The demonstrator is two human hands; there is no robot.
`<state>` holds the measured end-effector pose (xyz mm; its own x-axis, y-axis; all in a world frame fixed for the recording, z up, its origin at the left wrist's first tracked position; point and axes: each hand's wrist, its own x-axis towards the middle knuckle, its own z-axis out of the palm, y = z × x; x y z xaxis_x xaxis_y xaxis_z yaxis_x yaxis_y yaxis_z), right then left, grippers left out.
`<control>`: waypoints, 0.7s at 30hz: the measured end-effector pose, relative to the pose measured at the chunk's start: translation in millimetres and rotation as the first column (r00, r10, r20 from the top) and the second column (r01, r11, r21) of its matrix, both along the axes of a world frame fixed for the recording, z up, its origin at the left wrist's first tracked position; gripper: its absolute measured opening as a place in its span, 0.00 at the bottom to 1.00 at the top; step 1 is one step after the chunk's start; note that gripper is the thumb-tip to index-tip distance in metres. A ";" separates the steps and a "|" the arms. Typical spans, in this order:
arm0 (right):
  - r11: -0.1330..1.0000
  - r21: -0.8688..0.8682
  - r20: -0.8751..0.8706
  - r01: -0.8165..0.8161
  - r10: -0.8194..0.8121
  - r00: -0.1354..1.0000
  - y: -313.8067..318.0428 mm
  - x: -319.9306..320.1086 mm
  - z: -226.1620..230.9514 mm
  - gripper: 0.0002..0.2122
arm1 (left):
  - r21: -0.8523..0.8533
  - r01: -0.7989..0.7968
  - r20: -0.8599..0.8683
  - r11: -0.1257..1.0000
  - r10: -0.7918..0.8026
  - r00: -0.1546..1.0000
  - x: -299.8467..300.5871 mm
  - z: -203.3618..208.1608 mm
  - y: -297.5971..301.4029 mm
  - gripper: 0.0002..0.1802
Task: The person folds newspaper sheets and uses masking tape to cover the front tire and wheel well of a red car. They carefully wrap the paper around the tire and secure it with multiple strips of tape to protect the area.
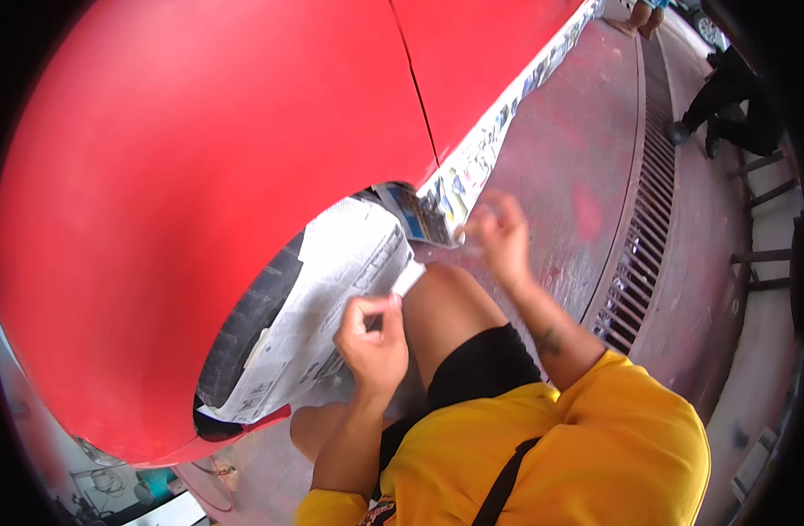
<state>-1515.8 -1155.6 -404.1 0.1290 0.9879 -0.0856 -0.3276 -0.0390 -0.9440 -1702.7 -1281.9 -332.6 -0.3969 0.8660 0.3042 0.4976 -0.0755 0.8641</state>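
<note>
My left hand (372, 349) is closed, thumb and fingertip pinching a short white strip (408, 279) that looks like masking tape. Behind it, sheets of newspaper (354, 250) cover the wheel of a red car (192, 167), with part of the black tyre (260, 302) showing at the arch. My right hand (502, 235) is raised beside the rear of the arch, close to a folded coloured newspaper piece (417, 213). Motion blurs its curled fingers, so I cannot tell if they hold anything. More newspaper (498, 127) runs along the car's lower edge.
A slatted metal drain grate (637, 254) crosses the reddish, paint-stained floor (560, 167) on the right. Beyond it a person in black (726, 101) is partly visible, near dark wooden furniture legs (761, 257). A teal object (154, 485) and cables lie at lower left.
</note>
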 end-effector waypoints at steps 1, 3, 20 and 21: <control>0.997 -0.013 0.134 -0.072 0.073 0.988 9.8 24.1 -18.7 0.14 | 0.025 0.047 -0.013 0.999 -0.046 0.999 1.9 1.2 7.5 0.08; 0.952 -0.023 0.200 -0.307 0.305 0.931 4.6 37.1 -33.3 0.15 | -0.073 0.146 -0.113 0.987 -0.153 0.982 2.0 -1.3 22.7 0.07; 0.668 -0.303 -0.623 -0.679 0.400 0.672 34.5 -43.4 -262.5 0.08 | 0.154 0.240 -0.937 0.958 0.064 0.344 -71.9 42.0 14.9 0.14; 0.678 -0.280 -0.644 -0.679 0.392 0.657 38.0 -51.9 -271.3 0.09 | 0.136 0.203 -0.953 0.970 0.072 0.293 -83.4 43.6 11.9 0.14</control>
<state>-1567.8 -1117.6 -675.4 -0.6146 0.6676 -0.4202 -0.4978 -0.7414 -0.4500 -1786.1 -1270.0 -289.0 0.3439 0.7400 0.5780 0.9378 -0.2389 -0.2520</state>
